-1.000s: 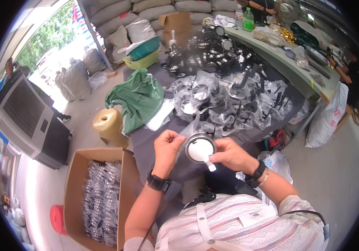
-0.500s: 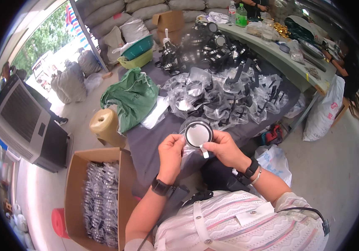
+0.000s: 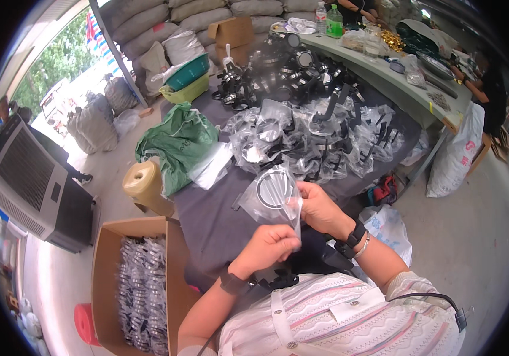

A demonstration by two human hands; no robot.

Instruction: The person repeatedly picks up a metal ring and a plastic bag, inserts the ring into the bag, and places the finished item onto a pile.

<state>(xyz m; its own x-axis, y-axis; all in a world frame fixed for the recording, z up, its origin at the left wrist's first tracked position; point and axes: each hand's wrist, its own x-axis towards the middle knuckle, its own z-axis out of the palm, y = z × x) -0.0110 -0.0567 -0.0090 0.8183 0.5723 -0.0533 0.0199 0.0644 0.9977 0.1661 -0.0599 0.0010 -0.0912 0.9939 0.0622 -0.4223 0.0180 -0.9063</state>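
A round, black-rimmed disc with a pale face (image 3: 273,191) lies inside a clear plastic bag (image 3: 293,216), above the near edge of the dark cloth. My right hand (image 3: 324,210) pinches the bag's right side between thumb and fingers, beside the disc. Below it, my left hand (image 3: 268,246) is closed with its fingertips on the bag's lower end. Just beyond them lies a heap of similar black and silver pieces in clear bags (image 3: 320,139). Farther back is a pile of unbagged black pieces (image 3: 284,68).
An open cardboard box (image 3: 103,261) packed with bagged pieces stands at my left. Near it are a yellow roll (image 3: 146,185), a green sack (image 3: 177,145) and an air cooler (image 3: 35,178). A long table (image 3: 379,62) runs along the right, with other people working at it.
The disc, with its white tab showing before, now sits covered in the clear bag. My left hand has moved from the disc's left side down to the bag's lower end.
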